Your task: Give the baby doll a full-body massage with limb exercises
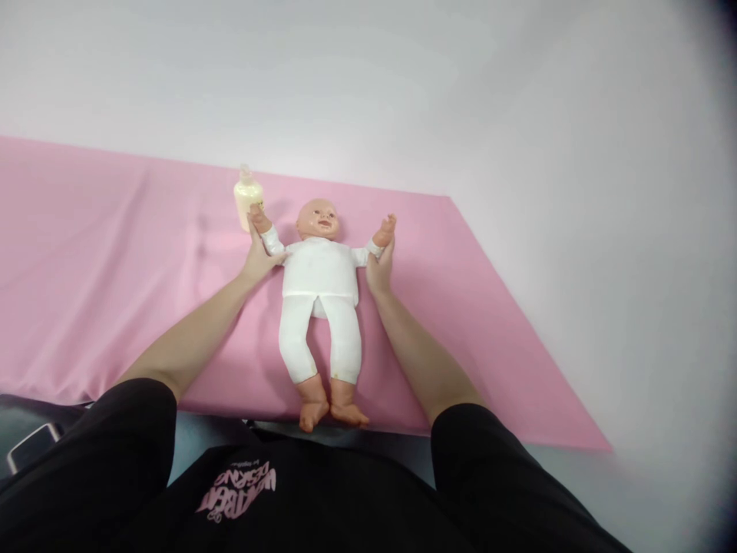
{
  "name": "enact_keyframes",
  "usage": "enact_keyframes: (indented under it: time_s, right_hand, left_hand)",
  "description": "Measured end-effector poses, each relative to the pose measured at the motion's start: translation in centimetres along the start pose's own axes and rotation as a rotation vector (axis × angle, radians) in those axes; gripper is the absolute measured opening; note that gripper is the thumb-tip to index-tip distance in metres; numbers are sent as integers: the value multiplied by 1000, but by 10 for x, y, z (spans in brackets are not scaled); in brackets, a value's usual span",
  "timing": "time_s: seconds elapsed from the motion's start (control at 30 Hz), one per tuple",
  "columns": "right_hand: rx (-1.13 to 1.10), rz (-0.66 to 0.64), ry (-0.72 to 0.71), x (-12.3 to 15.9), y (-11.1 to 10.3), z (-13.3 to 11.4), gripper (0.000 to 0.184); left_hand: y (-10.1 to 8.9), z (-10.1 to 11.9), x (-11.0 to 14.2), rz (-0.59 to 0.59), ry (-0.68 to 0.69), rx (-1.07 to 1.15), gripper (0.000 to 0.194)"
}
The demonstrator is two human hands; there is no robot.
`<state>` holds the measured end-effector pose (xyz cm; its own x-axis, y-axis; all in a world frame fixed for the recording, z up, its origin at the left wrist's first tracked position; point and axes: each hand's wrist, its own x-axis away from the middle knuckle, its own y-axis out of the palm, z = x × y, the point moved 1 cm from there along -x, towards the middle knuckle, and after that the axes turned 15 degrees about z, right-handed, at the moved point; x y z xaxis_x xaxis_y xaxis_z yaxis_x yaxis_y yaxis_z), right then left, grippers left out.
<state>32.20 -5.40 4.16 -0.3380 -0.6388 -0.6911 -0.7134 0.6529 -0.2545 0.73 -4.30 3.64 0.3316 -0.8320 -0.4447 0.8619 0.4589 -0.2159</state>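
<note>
A baby doll (320,273) in a white top and white trousers lies face up on the pink sheet, its bare feet towards me and both arms raised out sideways. My left hand (261,257) is around the doll's arm on the left, thumb near its shoulder and fingers partly hidden behind the sleeve. The doll's other arm is held in my right hand (380,267), most of whose fingers are hidden behind it. Just beyond the doll's left-hand fist stands a bottle (244,198) of pale yellow liquid, partly covered by that fist.
The pink sheet (143,253) covers a table whose near edge runs close to my body, with folds at the left. Behind and to the right is a pale grey-white surface (576,192). A dark-screened device with a light rim (33,447) shows at the lower left.
</note>
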Motion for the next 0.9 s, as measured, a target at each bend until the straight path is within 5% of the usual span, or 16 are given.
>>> enact_keyframes:
  time_s: [0.1, 0.23, 0.4, 0.53, 0.7, 0.9]
  right_hand:
    - [-53, -65, 39, 6, 2, -1, 94]
    - [-270, -38, 61, 10, 9, 16, 112]
    - [-307, 17, 99, 10, 12, 38, 83]
    - [-253, -89, 11, 13, 14, 33, 55]
    - [-190, -202, -77, 17, 17, 22, 54]
    - [-242, -50, 148, 16, 17, 39, 52]
  left_hand:
    - [0, -7, 1, -77, 99, 23, 145]
    - [-1, -18, 1, -92, 111, 23, 135]
    - [0, -28, 0, -77, 247, 50, 113]
    - [4, -30, 0, -157, 398, -33, 81]
    - [7, -23, 4, -292, 448, -161, 72]
    - [8, -25, 1, -162, 360, 21, 68]
